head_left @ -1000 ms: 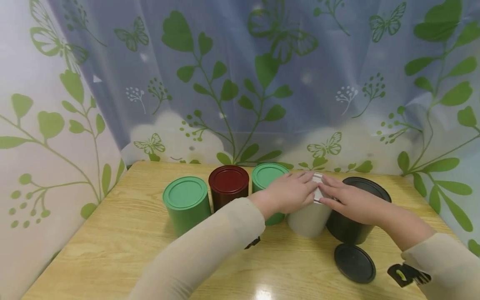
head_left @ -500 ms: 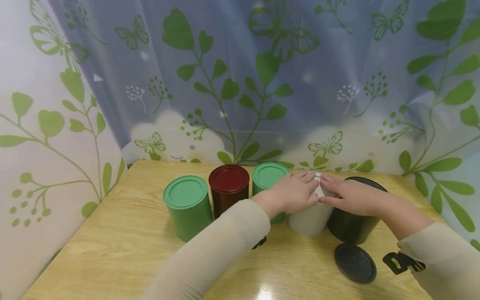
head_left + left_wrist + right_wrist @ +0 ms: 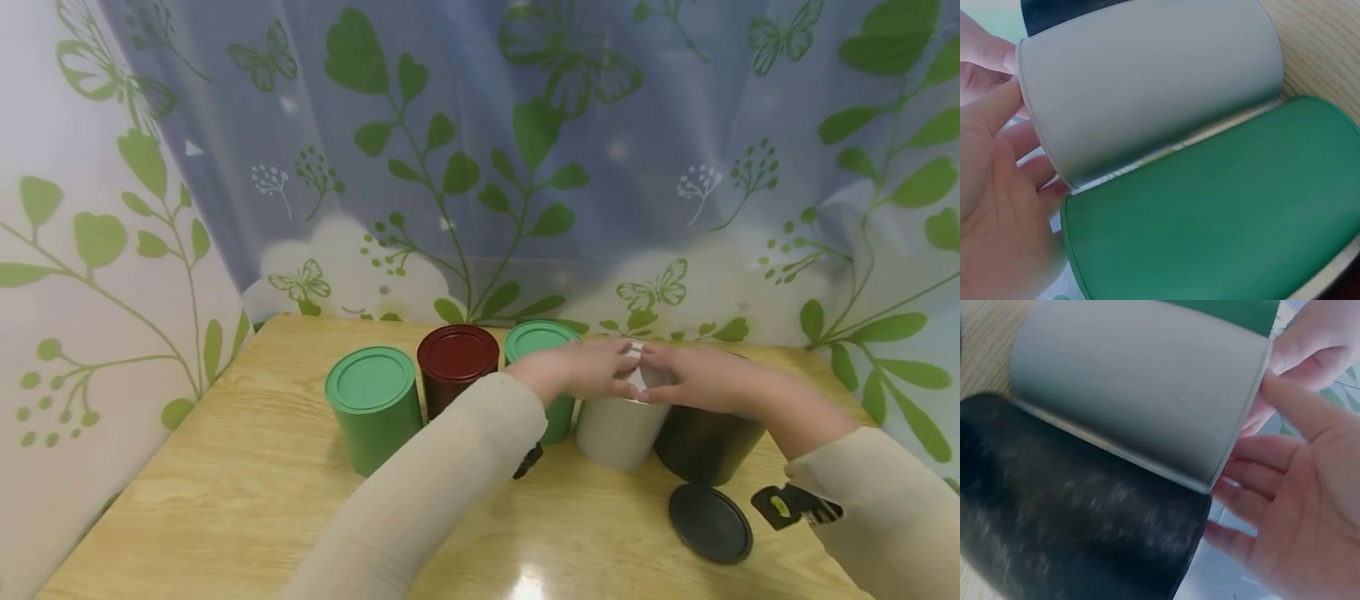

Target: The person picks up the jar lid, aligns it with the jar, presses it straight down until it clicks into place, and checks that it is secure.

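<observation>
Since a second ago both your hands have lifted a little off the top of the grey can (image 3: 619, 432); before, they lay flatter on it, now they sit higher with the wrists raised. Your left hand (image 3: 588, 371) reaches in from the left, palm down, fingers nearly straight, tips meeting the small white lid piece (image 3: 637, 377) over the can's mouth. Your right hand (image 3: 693, 379) comes in from the right the same way, fingers extended, tips against the same white piece. Fingertips of both hands meet over the can's middle. In the left wrist view your left hand (image 3: 994, 194) shows a loose open palm next to the can's rim, fingers only slightly bent. In the right wrist view your right hand (image 3: 1300, 487) is likewise spread, fingers relaxed at the rim. Neither hand wraps round the can.

Grey can stands upright on the wooden table (image 3: 225, 492), touching the green can (image 3: 542, 367) on its left and the black can (image 3: 705, 446) on its right. Black can is open; its black lid (image 3: 710, 524) lies flat on the table just in front. Further left: dark red can (image 3: 457, 371), then another green can (image 3: 373, 408), both lidded. Leaf-print curtain (image 3: 480, 167) behind.
</observation>
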Demonstrator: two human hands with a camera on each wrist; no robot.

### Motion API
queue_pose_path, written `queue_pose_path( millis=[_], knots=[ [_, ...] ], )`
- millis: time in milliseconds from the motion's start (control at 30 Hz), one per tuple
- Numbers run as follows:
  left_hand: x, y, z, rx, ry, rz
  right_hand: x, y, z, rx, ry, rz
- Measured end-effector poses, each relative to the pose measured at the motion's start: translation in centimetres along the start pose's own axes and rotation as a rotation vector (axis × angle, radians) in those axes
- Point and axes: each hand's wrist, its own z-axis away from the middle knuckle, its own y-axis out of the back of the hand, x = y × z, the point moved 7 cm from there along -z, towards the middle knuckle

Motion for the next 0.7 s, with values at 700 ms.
queue_pose_path(
  millis=[700],
  knots=[
    [1.7, -2.3, 0.6, 0.232, 0.089, -0.411, -0.6, -3.4, 1.6, 0.126, -0.098, 0.285]
  ],
)
